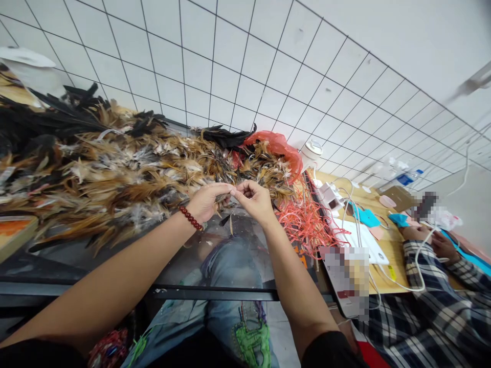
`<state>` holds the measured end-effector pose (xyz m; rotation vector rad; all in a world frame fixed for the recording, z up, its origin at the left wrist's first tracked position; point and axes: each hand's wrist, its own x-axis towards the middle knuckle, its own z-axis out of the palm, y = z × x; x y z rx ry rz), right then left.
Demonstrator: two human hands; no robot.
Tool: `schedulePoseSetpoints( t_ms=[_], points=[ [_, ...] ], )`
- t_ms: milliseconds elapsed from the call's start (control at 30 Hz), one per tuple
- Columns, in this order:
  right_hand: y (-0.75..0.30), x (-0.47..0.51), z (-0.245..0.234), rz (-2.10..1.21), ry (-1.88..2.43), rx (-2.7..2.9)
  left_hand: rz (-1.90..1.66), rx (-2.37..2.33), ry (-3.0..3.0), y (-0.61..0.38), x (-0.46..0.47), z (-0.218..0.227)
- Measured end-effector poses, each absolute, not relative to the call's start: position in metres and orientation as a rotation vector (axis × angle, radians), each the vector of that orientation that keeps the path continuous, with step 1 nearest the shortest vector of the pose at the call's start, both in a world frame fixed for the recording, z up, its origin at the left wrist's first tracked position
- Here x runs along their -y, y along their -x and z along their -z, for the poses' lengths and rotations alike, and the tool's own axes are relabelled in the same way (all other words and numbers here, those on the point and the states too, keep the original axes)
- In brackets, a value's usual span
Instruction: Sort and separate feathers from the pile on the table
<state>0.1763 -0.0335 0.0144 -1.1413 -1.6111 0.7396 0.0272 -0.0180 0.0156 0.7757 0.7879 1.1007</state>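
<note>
My left hand (207, 202), with a dark red bead bracelet (191, 219) at the wrist, is closed in front of me. Brownish feather (221, 204) bits show just under its fingers. Touching its thumb tip are the fingertips of my right hand (256, 201), pinched together; what they grip is too small to make out. Behind and left of both hands spreads a big heap of brown and tan feathers (153, 168). A few loose feathers (230, 224) lie just below the hands on the dark glossy tabletop (169, 263).
Black feathers (72, 117) lie at the far left, and a red plastic bag (278, 148) stands behind my right hand. Tangled red-orange strings (303, 220) lie to the right, near a charger (330, 199) with cables and a phone (347, 281). A co-worker's plaid sleeve (425, 266) is at far right.
</note>
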Motion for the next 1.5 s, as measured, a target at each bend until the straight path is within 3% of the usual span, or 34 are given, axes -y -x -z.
schedulePoseSetpoints(
  t_ms=[233, 500, 867, 1100, 1333, 1500],
  points=[
    [-0.163, 0.037, -0.016, -0.902, 1.054, 1.442, -1.034, -0.674, -0.745, -0.022, 0.010, -0.009],
    [-0.161, 0.034, 0.001, -0.454, 1.144, 1.521, -1.120, -0.771, -0.778, -0.024, 0.011, -0.006],
    [-0.156, 0.041, -0.008, -0.254, 1.187, 1.587, -1.061, -0.777, -0.709, -0.023, 0.014, -0.014],
    [-0.155, 0.045, -0.012, -0.164, 1.197, 1.583, -1.253, -0.876, -1.278, -0.024, 0.012, -0.013],
    [-0.150, 0.042, -0.007, -0.478, 1.234, 1.420, -1.668, -1.106, -1.783, -0.023, 0.014, -0.006],
    [-0.140, 0.041, -0.004, -0.696, 1.216, 1.237, -1.766, -1.137, -1.885, -0.022, 0.017, -0.007]
  ],
)
